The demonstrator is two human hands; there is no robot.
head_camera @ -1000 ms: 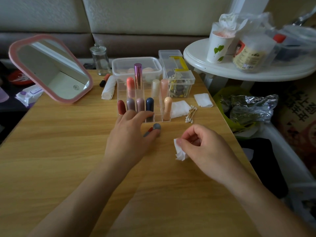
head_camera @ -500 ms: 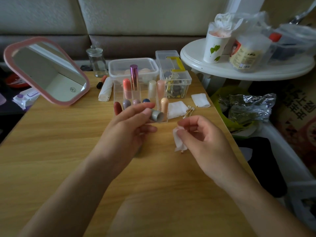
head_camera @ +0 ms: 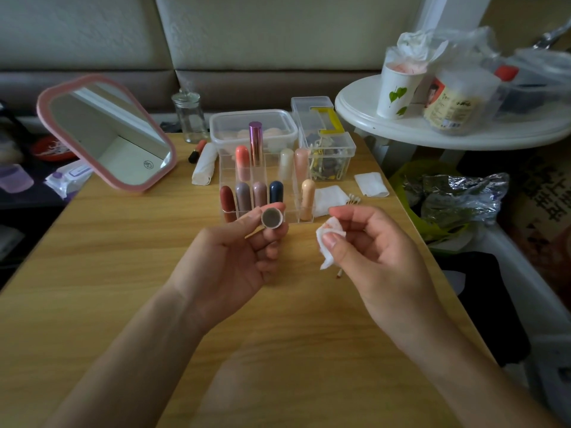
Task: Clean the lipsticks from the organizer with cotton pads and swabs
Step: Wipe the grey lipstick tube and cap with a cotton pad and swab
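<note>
My left hand (head_camera: 234, 257) pinches a grey lipstick (head_camera: 272, 217) between thumb and fingers, its round end turned toward me, just in front of the clear organizer (head_camera: 228, 216). Several capped lipsticks stand in the organizer's compartments. My right hand (head_camera: 370, 251) holds a folded white cotton pad (head_camera: 329, 239) together with a swab whose tip (head_camera: 339, 274) pokes out below the hand. The pad is a short gap to the right of the lipstick. More cotton pads (head_camera: 329, 199) and a bunch of swabs (head_camera: 353, 199) lie right of the organizer.
A pink-framed mirror (head_camera: 105, 134) leans at the back left of the wooden table (head_camera: 92, 273). Behind the organizer stand a glass jar (head_camera: 189, 118), a lidded plastic box (head_camera: 253, 125) and a clear clip box (head_camera: 327, 149). A white round side table (head_camera: 448, 131) with a cup stands right.
My left hand picked the grey lipstick up off the table and raised it, turning its end toward me. My right hand lifted the pad closer to it.
</note>
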